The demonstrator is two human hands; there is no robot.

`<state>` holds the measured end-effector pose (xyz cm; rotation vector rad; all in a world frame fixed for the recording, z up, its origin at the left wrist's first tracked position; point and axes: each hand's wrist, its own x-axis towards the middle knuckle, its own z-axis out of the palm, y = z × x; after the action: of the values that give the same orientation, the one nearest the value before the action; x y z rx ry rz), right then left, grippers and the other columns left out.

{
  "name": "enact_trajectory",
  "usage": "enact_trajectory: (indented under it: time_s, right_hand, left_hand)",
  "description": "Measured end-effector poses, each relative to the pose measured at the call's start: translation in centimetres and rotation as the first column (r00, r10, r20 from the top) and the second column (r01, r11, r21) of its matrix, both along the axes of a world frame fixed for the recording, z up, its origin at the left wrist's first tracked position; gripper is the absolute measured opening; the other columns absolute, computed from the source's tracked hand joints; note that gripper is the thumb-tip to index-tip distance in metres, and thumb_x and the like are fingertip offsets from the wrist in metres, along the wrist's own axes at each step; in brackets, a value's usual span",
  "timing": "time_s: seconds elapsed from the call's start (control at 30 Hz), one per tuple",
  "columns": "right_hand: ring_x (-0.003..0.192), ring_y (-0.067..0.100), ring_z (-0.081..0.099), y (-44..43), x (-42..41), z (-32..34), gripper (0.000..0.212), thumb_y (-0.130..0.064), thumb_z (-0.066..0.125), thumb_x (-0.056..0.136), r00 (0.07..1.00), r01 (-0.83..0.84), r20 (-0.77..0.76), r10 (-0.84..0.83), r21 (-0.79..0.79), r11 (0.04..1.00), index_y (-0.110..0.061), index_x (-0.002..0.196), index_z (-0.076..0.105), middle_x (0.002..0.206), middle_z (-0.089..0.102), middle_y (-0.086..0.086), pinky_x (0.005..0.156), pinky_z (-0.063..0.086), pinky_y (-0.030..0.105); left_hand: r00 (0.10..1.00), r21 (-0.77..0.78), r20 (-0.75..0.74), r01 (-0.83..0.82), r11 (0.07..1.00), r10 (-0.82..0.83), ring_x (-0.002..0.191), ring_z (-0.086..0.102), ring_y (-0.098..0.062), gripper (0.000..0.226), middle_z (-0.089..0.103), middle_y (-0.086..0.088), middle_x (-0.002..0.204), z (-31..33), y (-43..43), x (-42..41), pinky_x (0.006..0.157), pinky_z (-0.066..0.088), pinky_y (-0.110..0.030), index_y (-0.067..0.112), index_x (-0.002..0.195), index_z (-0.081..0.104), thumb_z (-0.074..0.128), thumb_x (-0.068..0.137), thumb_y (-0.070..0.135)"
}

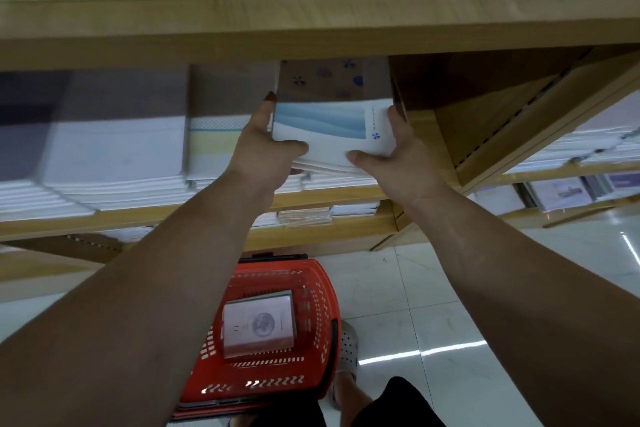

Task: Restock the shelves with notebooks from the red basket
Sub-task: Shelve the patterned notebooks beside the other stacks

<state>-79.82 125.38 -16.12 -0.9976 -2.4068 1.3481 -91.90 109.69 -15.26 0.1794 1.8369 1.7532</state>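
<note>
Both hands hold a small stack of white notebooks with a blue wave cover (329, 130) at the mouth of the middle wooden shelf (311, 196). My left hand (266, 149) grips the stack's left edge, thumb on top. My right hand (398, 149) grips the right edge, thumb on the cover. The stack sits on top of a pile of similar notebooks, at the shelf's right end. Below, on the floor, the red basket (277, 381) holds a pale notebook with a globe picture (259, 326).
Piles of white and striped notebooks (114, 156) fill the shelf to the left. A wooden upright panel (485, 121) closes the shelf on the right. The upper shelf board (311, 28) overhangs the hands. My foot in a perforated shoe (348, 347) stands beside the basket on white tiles.
</note>
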Motion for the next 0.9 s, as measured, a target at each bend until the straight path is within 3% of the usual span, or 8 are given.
enact_trajectory:
  time_s: [0.1,0.3,0.37,0.5,0.6,0.7,0.8,0.9]
  right_hand:
    - [0.143,0.025,0.038,-1.9,-1.3,0.1,0.089,-0.062,0.076,0.067,0.998,0.006,0.057,-0.011,0.088,0.996,-0.045,0.144,0.035,0.138,0.053,-0.011,0.118,0.02,0.066]
    - [0.151,0.025,0.023,-6.6,-4.3,0.8,0.095,-0.043,0.081,0.08,0.998,-0.062,-0.021,0.063,0.02,0.998,-0.033,0.157,0.027,0.154,0.042,-0.003,0.123,0.007,0.058]
    - [0.155,0.021,0.01,-8.1,-6.0,1.1,0.097,-0.046,0.077,0.084,0.989,-0.127,0.084,0.12,0.071,0.989,-0.028,0.16,0.02,0.163,0.029,-0.003,0.123,-0.011,0.054]
    - [0.156,0.02,0.0,-8.9,-8.3,0.5,0.122,-0.069,0.079,0.066,0.926,-0.275,0.327,0.187,0.247,0.929,-0.031,0.161,0.013,0.168,0.015,-0.002,0.119,-0.011,0.059]
    - [0.156,0.024,-0.008,-7.9,-8.4,0.0,0.128,-0.072,0.081,0.06,0.876,-0.369,0.439,0.2,0.343,0.864,-0.037,0.16,0.011,0.167,0.012,-0.004,0.118,-0.01,0.065]
    - [0.154,0.032,-0.016,-7.0,-8.3,-0.3,0.118,-0.074,0.076,0.065,0.831,-0.429,0.529,0.172,0.411,0.804,-0.047,0.158,0.008,0.168,0.004,-0.006,0.117,-0.008,0.068]
    - [0.152,0.038,-0.018,-6.6,-8.8,-0.4,0.109,-0.079,0.071,0.066,0.823,-0.435,0.55,0.143,0.447,0.781,-0.054,0.154,0.012,0.168,-0.007,0.0,0.119,-0.007,0.066]
    - [0.155,0.032,-0.01,-6.8,-9.4,-0.8,0.101,-0.08,0.063,0.074,0.818,-0.491,0.546,0.182,0.497,0.715,-0.045,0.157,0.016,0.168,0.008,-0.001,0.119,-0.006,0.066]
  left_hand:
    - [0.997,0.156,0.071,-0.043,0.987,0.033,0.106,0.066,-0.029,0.068,0.066,-0.004,0.114,0.8,-1.7,0.1,0.076,0.061,-0.041,0.028,0.133,0.054,0.053,0.085,-0.02]
    - [0.993,0.17,0.088,-0.091,0.981,0.077,0.116,0.063,-0.035,0.075,0.056,-0.013,0.137,0.2,-8.3,-2.8,0.083,0.059,-0.049,0.021,0.147,0.045,0.061,0.081,-0.011]
    - [0.997,0.055,0.032,-0.073,0.996,0.071,0.115,0.063,-0.034,0.07,0.059,-0.011,0.134,0.1,-9.5,-4.6,0.081,0.06,-0.045,0.025,0.145,0.045,0.06,0.085,-0.009]
    - [0.955,-0.357,-0.259,0.044,0.933,-0.144,0.115,0.061,-0.022,0.077,0.062,0.001,0.127,-0.4,-10.8,-7.0,0.09,0.057,-0.04,0.033,0.146,0.041,0.08,0.081,0.019]
    - [0.848,-0.602,-0.391,0.058,0.797,-0.357,0.117,0.058,-0.023,0.107,0.062,-0.001,0.129,-0.6,-10.8,-6.7,0.093,0.052,-0.037,0.031,0.15,0.032,0.091,0.062,0.045]
    - [0.703,-0.827,-0.444,-0.085,0.555,-0.555,0.116,0.057,-0.035,0.124,0.061,-0.014,0.125,-0.7,-10.2,-6.6,0.091,0.049,-0.04,0.019,0.157,0.018,0.089,0.061,0.053]
    - [0.63,-0.873,-0.462,-0.197,0.447,-0.625,0.116,0.053,-0.035,0.108,0.053,-0.016,0.125,-0.5,-10.0,-6.5,0.093,0.049,-0.042,0.015,0.153,0.031,0.085,0.068,0.054]
    - [0.558,-0.861,-0.505,-0.272,0.43,-0.658,0.121,0.046,-0.036,0.089,0.047,-0.015,0.13,-0.8,-10.4,-6.6,0.098,0.046,-0.047,0.023,0.149,0.043,0.078,0.075,0.056]
